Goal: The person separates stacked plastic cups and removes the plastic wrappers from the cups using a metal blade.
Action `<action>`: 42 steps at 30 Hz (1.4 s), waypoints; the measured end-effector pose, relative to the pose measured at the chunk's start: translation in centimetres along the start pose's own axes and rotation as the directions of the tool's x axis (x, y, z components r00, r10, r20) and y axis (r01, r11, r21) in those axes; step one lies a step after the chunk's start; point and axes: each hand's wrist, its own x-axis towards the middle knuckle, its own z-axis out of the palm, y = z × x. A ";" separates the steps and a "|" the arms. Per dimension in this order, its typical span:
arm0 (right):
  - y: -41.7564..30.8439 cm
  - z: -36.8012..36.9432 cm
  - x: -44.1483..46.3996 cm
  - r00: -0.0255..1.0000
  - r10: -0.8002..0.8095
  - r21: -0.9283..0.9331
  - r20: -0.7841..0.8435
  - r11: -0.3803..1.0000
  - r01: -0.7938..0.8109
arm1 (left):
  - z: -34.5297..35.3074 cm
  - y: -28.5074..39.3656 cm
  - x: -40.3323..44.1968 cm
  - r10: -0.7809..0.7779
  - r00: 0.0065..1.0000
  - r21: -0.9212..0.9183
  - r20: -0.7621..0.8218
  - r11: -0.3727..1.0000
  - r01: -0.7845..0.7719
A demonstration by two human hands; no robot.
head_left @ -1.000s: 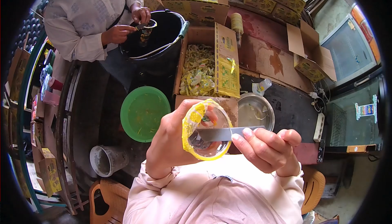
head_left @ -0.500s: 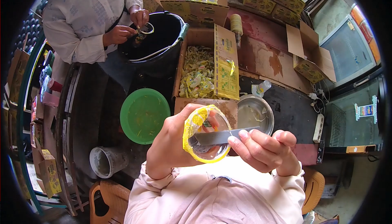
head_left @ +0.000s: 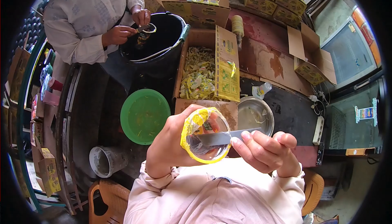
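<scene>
Shallow strokes seemed safest
Left hand (head_left: 166,142) curled round a yellow-rimmed clear plastic cup (head_left: 199,119), my right hand (head_left: 271,152) pinched a flat grey blade (head_left: 216,138).

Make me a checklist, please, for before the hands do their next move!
1. Left hand holding the cup: ok.
2. Right hand holding the blade: ok.
3. Yellow film all off the cup: not ok, it is around the rim.
4. Left fingertips all safely away from the blade: cannot tell, some are hidden.
5. Green basin free of scraps: not ok, little bits lie inside.
</scene>
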 end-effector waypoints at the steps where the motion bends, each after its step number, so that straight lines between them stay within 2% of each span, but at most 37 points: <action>1: 0.0 0.1 0.1 1.000 -0.009 0.009 -0.001 1.000 0.009 | 0.2 -0.2 0.0 0.030 0.999 0.011 -0.013 0.999 -0.030; 2: 0.1 0.3 0.2 1.000 -0.017 0.018 0.000 1.000 0.017 | 0.4 -0.4 0.1 0.061 0.998 0.020 -0.024 0.998 -0.060; 5: 0.2 0.4 0.1 1.000 -0.028 0.019 0.008 0.999 0.027 | 0.1 -0.6 0.0 -0.036 0.999 -0.030 0.029 0.999 0.037; 7: 0.2 0.5 -0.1 1.000 -0.024 0.013 0.014 1.000 0.024 | 0.0 -1.1 0.0 0.042 0.999 -0.038 -0.001 0.998 -0.042; 9: 0.3 0.5 -0.2 1.000 -0.014 -0.003 0.018 1.000 0.014 | -0.1 -1.3 0.0 0.036 0.999 -0.072 -0.021 0.997 -0.038; 11: 0.4 0.6 0.0 0.998 -0.035 0.019 0.046 0.999 0.034 | 0.2 -1.1 0.0 -0.055 0.998 -0.137 -0.019 0.989 0.052; 14: 0.9 0.9 0.4 0.999 -0.046 0.019 0.030 0.999 0.045 | 0.4 -1.5 0.1 0.017 1.000 -0.161 0.024 0.987 -0.013; 15: 1.0 1.0 0.5 0.999 -0.048 0.017 0.013 0.999 0.047 | 0.1 -1.8 -0.1 -0.063 0.996 -0.230 0.059 0.970 0.074; 19: 0.9 1.7 -0.1 0.998 0.060 0.026 -0.001 0.998 -0.060 | -0.1 -2.2 0.0 -0.049 0.999 -0.318 -0.010 0.947 0.044; 23: 1.2 1.4 -0.4 0.995 0.093 0.081 0.031 0.992 -0.095 | -0.5 -2.7 0.0 -0.124 0.992 -0.304 0.001 0.945 0.118; 25: 0.9 1.5 -0.4 0.994 0.104 0.080 0.025 0.991 -0.105 | -0.4 -2.9 0.1 -0.062 0.997 -0.314 -0.041 0.948 0.046; 27: 0.8 1.5 -0.4 0.994 0.107 0.071 0.027 0.992 -0.108 | -0.2 -2.9 0.2 -0.057 0.997 -0.327 -0.052 0.944 0.037; 32: 1.0 1.6 -0.3 0.996 0.087 0.050 0.034 0.995 -0.089 | -0.1 -2.3 0.0 -0.206 0.979 -0.361 -0.004 0.913 0.190; 34: 1.1 1.6 -0.1 0.997 0.076 0.042 0.033 0.996 -0.077 | 0.0 -2.6 0.3 -0.081 0.997 -0.318 0.001 0.945 0.077; 36: 1.2 1.6 0.0 0.997 0.074 0.044 0.035 0.996 -0.075 | 0.0 -2.7 0.4 -0.028 1.000 -0.297 0.003 0.954 0.028; 42: 1.1 1.4 -0.1 0.994 0.103 0.045 0.030 0.994 -0.104 | -0.2 -2.1 0.2 -0.160 0.987 -0.321 0.005 0.935 0.153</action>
